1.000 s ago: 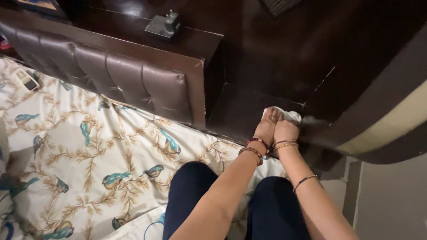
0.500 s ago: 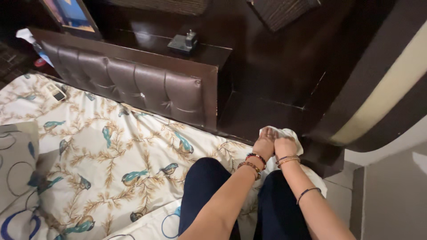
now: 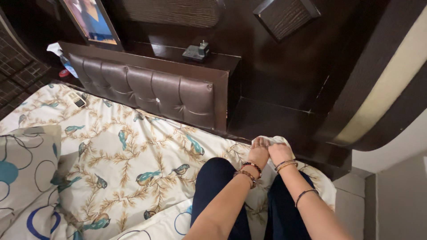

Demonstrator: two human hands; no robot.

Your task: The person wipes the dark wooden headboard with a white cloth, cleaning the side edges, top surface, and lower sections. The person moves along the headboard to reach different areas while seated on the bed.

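A white cloth (image 3: 279, 141) is lying at the bed edge, lower centre-right of the frame, against the dark ledge (image 3: 275, 122). The left hand (image 3: 259, 152) and right hand (image 3: 280, 154) are clutching it side by side, fingers curled closed. A bird-print bedsheet (image 3: 124, 146) is filling the lower left, below the padded headboard (image 3: 151, 89).

The bedsheet (image 3: 133, 151) across the lower left of the frame is cream, patterned with tan branches and teal birds, and the pillow (image 3: 26, 160) at the left edge is grey with blue and teal circles. The tufted headboard (image 3: 147, 89) at upper centre is dark brown, the cloth (image 3: 276, 141) under both hands is white, and the trousers (image 3: 218, 186) at the bottom are navy.
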